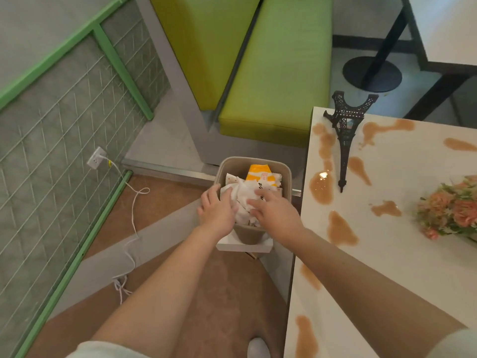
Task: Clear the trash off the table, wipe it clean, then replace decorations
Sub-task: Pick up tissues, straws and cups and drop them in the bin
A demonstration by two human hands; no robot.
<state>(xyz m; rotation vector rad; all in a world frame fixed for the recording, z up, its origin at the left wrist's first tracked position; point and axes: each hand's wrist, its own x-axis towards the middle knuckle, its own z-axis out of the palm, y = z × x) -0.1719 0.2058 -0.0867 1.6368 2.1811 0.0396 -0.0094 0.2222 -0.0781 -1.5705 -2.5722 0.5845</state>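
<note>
**Trash into bin; bench still wet**

Brown floor, nearest: a white cable (133, 220) trails across it to a wall socket (96, 158).

Both hands over the beige bin (286, 174) standing left of the bench (413, 254). Left hand (218, 211) and right hand (273, 211) lie with fingers spread flat, pressing crumpled white paper (241, 196) down. Paper: light, soft, springy; best gathered from its edges.

An orange-and-white carton (258, 174) sits deeper in the bin; its red print is too small to read.

Brown spills (340, 229) dot the bench.

Farther: Eiffel Tower model (346, 140), lying flat, stiff, thin-tipped; take it by the base. Flower arrangement (449, 210) at right, fragile. Green seat (278, 73) beyond.
</note>
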